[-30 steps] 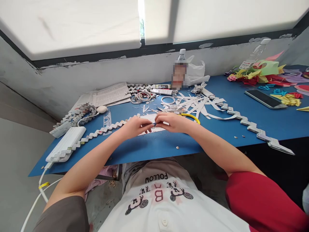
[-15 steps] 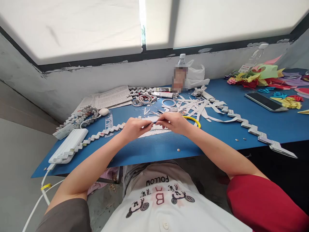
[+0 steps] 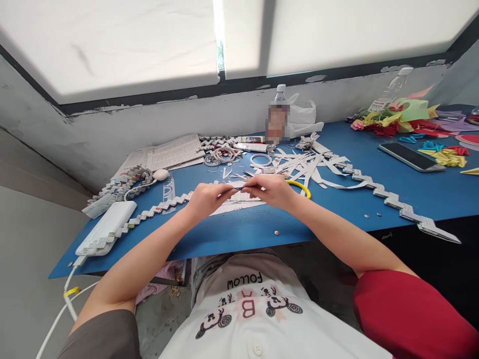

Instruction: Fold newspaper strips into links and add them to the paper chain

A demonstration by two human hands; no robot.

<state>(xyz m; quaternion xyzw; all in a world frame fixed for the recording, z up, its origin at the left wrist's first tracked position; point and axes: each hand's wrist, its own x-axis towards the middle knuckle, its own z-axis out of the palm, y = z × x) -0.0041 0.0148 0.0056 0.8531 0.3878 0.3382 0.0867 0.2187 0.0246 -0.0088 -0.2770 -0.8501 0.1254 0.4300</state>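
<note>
My left hand (image 3: 207,197) and my right hand (image 3: 270,190) meet over the middle of the blue table (image 3: 239,227), fingertips pinched together on a thin newspaper strip (image 3: 236,187). Under the hands lies a printed paper sheet (image 3: 239,201). A long zigzag chain of folded newspaper (image 3: 164,203) runs left from my left hand. Another zigzag chain (image 3: 392,202) runs off to the right edge. A yellow ring (image 3: 299,185) lies just behind my right wrist.
Loose cut paper strips (image 3: 307,164) and tape rolls (image 3: 223,154) lie behind the hands. A white power bank (image 3: 107,228) with cable sits at the left, a phone (image 3: 411,157) and coloured paper pieces (image 3: 407,117) at the right, a bottle (image 3: 279,117) and newspaper (image 3: 172,149) at the back wall.
Both hands lifted slightly off the sheet and stayed pinched on the strip. The view shifted a little; nothing else on the table moved.
</note>
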